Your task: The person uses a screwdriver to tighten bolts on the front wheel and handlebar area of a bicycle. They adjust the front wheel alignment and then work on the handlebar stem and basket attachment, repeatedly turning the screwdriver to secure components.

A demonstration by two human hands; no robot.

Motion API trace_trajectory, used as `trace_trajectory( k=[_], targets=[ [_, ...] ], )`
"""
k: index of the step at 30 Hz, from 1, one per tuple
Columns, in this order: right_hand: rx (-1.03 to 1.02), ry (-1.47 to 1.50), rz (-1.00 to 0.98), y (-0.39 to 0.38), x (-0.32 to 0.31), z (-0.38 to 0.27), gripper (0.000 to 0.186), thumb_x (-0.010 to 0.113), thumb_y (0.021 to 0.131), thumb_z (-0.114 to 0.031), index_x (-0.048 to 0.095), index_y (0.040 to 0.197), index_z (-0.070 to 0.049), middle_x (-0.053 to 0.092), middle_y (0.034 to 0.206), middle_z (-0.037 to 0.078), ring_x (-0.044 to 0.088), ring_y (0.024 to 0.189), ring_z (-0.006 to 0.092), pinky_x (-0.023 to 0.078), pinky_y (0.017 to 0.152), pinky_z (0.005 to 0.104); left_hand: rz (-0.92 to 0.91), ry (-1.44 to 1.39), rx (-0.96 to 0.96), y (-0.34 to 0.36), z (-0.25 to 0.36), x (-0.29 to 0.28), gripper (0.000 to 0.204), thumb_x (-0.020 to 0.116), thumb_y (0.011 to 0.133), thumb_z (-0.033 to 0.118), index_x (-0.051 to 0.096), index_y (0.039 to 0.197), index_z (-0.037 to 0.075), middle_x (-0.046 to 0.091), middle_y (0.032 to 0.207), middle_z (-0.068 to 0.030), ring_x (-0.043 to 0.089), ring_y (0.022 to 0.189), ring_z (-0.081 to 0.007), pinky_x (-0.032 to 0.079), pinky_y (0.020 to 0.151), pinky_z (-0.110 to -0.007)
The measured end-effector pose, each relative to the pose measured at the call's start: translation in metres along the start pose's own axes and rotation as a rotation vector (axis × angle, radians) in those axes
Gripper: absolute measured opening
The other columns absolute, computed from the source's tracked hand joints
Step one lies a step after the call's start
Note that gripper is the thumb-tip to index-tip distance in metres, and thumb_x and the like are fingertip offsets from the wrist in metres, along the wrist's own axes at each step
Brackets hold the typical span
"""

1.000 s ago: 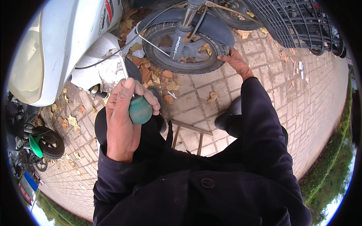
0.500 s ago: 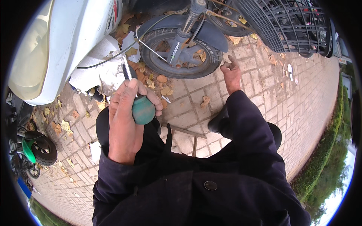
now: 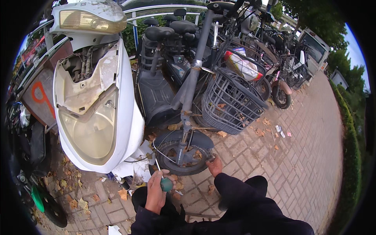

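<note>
In my left hand point(image 3: 155, 192) is a screwdriver with a round green handle point(image 3: 166, 185); my fingers are closed about it. Its pale metal shaft points up, away from me, left of a small front wheel. At the right side of that wheel's black tire point(image 3: 189, 171), the bent fingers of my right hand point(image 3: 214, 166) grip the tire's edge. A dark fender point(image 3: 199, 139) and a grey fork rise above the wheel. Beside the fork, a thin cable curves past the wheel's left side.
A white scooter front point(image 3: 131, 117) with an exposed housing stands at the left. Up and right of the wheel hangs a grey basket point(image 3: 235, 103). More parked bikes and a white railing point(image 3: 164, 7) lie behind. Fallen leaves and paper scraps dot the brick paving point(image 3: 297, 164).
My view has tilted up, bringing in the handlebar post, basket and parked bikes. My right hand has come onto the tire's edge. My left hand keeps its hold on the screwdriver.
</note>
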State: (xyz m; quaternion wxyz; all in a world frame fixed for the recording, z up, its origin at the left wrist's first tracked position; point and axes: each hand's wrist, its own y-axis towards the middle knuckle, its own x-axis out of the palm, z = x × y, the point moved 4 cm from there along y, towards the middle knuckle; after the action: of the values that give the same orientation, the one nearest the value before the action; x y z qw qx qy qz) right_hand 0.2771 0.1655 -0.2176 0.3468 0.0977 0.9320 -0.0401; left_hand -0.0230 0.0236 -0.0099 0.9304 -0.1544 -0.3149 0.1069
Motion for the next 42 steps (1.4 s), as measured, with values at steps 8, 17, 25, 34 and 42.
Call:
trace_trajectory(
  k=[8,17,25,34,42],
  targets=[
    [0.099,0.091,-0.212,-0.062,-0.025,-0.031,0.040,0.077,0.081,-0.015,0.061,0.113,0.001,0.063,0.084,0.006,0.061,0.079,0.0157,0.050,0.072,0.0316,-0.043,0.019,-0.015,0.000,-0.004,0.004,0.031,0.044,0.107,0.026,0.058,0.121,0.002,0.067,0.089,-0.0139,0.068,0.077,-0.0229,0.058,0.067,-0.035],
    [-0.070,0.408,-0.400,-0.076,-0.045,-0.063,0.032,0.073,0.091,-0.022,0.062,0.112,0.001,0.064,0.085,0.005,0.060,0.077,0.0150,0.050,0.071,0.0318,-0.098,0.050,-0.019,0.003,-0.012,0.013,0.029,0.048,0.107,0.026,0.060,0.119,0.003,0.067,0.088,-0.0134,0.068,0.078,-0.0221,0.059,0.066,-0.034],
    [0.459,0.655,-0.163,0.002,-0.056,0.008,0.042,0.050,0.101,-0.035,0.056,0.130,-0.004,0.067,0.113,0.011,0.062,0.098,0.0234,0.049,0.083,0.0387,-0.050,0.075,0.044,0.002,-0.010,0.008,0.033,0.050,0.106,0.028,0.059,0.121,0.000,0.068,0.091,-0.0122,0.067,0.081,-0.0216,0.057,0.071,-0.035],
    [0.190,0.563,-0.184,0.115,0.016,0.060,0.052,0.050,0.103,-0.037,0.060,0.121,0.010,0.067,0.112,0.019,0.060,0.100,0.0252,0.045,0.092,0.0372,0.084,0.193,-0.046,0.014,-0.013,0.021,0.030,0.049,0.107,0.027,0.061,0.117,0.001,0.068,0.087,-0.0106,0.067,0.079,-0.0186,0.056,0.069,-0.031],
    [-0.652,-0.040,-0.420,0.125,0.032,0.082,0.037,0.043,0.097,-0.006,0.056,0.133,-0.003,0.057,0.129,0.024,0.050,0.122,0.0408,0.042,0.105,0.0430,0.074,0.182,-0.164,0.029,-0.032,0.037,0.031,0.049,0.107,0.029,0.060,0.116,0.001,0.067,0.088,-0.0102,0.065,0.080,-0.0179,0.054,0.070,-0.031]
  ],
)
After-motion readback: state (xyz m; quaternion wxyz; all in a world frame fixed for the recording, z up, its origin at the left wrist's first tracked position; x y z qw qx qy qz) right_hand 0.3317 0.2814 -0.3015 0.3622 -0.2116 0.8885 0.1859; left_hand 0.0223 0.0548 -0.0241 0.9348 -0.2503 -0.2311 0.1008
